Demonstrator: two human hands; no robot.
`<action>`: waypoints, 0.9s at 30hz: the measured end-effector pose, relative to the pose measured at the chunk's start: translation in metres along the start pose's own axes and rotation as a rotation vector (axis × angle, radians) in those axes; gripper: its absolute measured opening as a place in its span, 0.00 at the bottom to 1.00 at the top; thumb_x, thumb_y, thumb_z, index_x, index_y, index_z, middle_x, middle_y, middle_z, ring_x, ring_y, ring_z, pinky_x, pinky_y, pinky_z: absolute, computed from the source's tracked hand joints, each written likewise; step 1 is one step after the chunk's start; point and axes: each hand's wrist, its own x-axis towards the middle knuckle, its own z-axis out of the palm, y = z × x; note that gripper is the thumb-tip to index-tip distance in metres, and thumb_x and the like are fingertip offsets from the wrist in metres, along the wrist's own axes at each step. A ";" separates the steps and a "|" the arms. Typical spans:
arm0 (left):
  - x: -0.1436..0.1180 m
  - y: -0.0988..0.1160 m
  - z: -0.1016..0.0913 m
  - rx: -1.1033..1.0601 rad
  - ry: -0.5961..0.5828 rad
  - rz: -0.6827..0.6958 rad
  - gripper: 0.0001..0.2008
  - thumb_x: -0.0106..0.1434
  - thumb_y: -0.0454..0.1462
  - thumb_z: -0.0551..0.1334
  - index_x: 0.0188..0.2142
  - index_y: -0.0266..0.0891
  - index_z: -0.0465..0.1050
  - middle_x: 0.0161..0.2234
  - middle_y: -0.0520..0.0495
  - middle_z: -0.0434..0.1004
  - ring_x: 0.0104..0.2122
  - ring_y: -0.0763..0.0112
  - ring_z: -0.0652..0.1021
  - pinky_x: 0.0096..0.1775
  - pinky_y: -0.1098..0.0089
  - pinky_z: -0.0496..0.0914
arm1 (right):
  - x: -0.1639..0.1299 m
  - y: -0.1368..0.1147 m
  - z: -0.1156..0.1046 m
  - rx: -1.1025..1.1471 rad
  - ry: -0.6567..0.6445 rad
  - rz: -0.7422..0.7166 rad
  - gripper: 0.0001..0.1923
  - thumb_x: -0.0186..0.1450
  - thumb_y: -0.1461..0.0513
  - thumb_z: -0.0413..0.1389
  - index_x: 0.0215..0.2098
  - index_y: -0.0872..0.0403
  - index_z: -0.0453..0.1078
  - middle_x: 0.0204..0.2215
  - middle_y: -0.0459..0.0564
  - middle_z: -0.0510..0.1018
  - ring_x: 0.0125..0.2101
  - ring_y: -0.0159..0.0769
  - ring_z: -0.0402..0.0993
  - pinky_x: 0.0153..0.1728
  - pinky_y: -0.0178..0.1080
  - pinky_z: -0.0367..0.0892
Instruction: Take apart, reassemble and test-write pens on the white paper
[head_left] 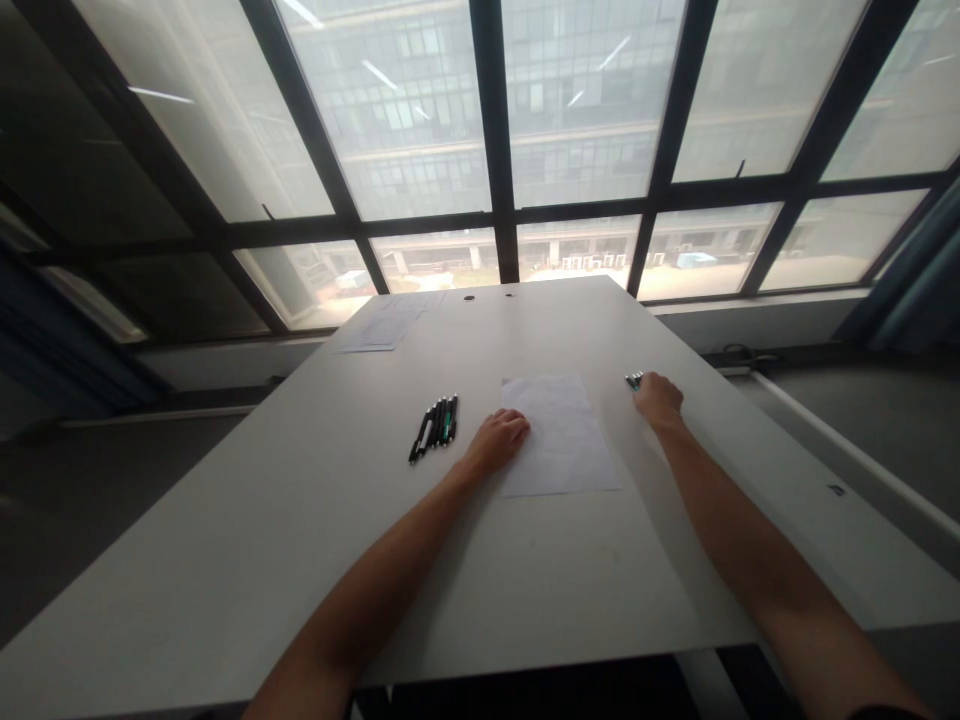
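Paper (559, 435) lies flat mid-table (300, 560), thin and floppy, so my loosely curled left hand (499, 438) pins its edge, while my right hand (658, 398) closes on light, stiff, roll-prone pens (634, 379).

This looks like an office or meeting room. A long white table (315, 520) stands against a wall of tall dark-framed windows (495, 150) facing a many-storeyed glass office building (420, 110). Sheets of paper (559, 435) and a row of pens (436, 424) lie on the table, and ceiling strip lights reflect in the glass.
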 end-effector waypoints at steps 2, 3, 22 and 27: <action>0.000 0.000 0.000 0.001 0.000 -0.008 0.10 0.68 0.37 0.56 0.41 0.42 0.77 0.44 0.46 0.77 0.46 0.65 0.74 0.51 0.64 0.67 | 0.000 -0.002 0.001 -0.003 0.002 0.000 0.15 0.64 0.66 0.52 0.47 0.60 0.74 0.42 0.66 0.79 0.45 0.50 0.77 0.42 0.44 0.69; 0.000 -0.001 0.000 0.001 -0.001 -0.011 0.10 0.68 0.38 0.55 0.41 0.42 0.77 0.44 0.46 0.77 0.46 0.65 0.74 0.51 0.64 0.67 | -0.001 -0.002 0.002 -0.004 0.002 0.002 0.15 0.64 0.66 0.51 0.47 0.60 0.74 0.42 0.65 0.79 0.44 0.50 0.77 0.42 0.44 0.69; -0.001 -0.001 0.001 0.012 -0.006 -0.010 0.10 0.68 0.37 0.55 0.41 0.42 0.76 0.45 0.46 0.77 0.46 0.65 0.74 0.51 0.64 0.67 | -0.002 -0.002 0.007 -0.005 0.049 -0.008 0.15 0.65 0.66 0.50 0.46 0.61 0.75 0.41 0.67 0.78 0.45 0.51 0.75 0.42 0.45 0.68; -0.001 -0.001 0.001 0.015 -0.008 -0.017 0.10 0.68 0.37 0.56 0.42 0.43 0.77 0.45 0.46 0.77 0.46 0.65 0.74 0.51 0.64 0.67 | -0.003 -0.001 0.008 -0.001 0.064 -0.009 0.15 0.65 0.66 0.50 0.46 0.61 0.75 0.41 0.67 0.78 0.45 0.51 0.73 0.42 0.45 0.66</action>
